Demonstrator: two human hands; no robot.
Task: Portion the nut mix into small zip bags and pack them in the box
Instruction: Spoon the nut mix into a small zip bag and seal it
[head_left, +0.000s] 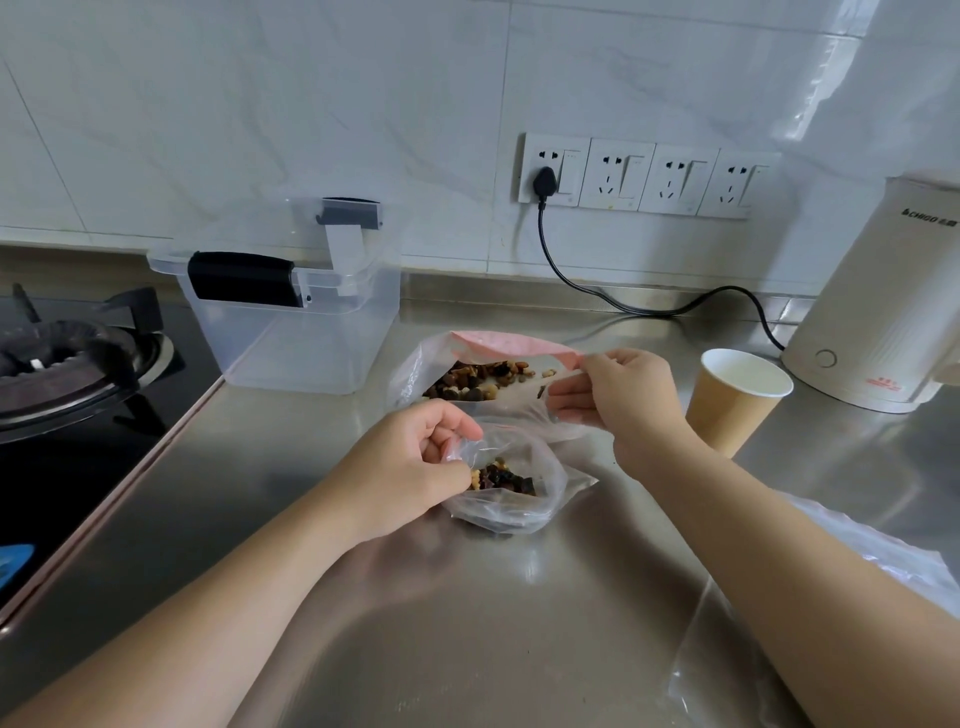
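Left hand (415, 467) pinches a part-filled small bag (511, 483); right hand (618, 397) pinches the big bag (483, 374) at twelve o'clock (box (301, 312) looks empty).

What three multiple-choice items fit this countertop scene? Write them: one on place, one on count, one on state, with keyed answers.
1. Where does the clear storage box stand?
A. Between the gas stove and the large nut bag
B. Right of the kettle
C. Inside the paper cup

2. How many wall sockets have a plug in them?
A. None
B. One
C. Four

3. What state is the small zip bag in?
A. Sealed and empty
B. Packed in the box
C. Open, some nut mix inside

Answers: 1 A, gas stove sits left of it, large nut bag right. 2 B, only the leftmost holds the black plug. 3 C, the left hand holds its mouth open.
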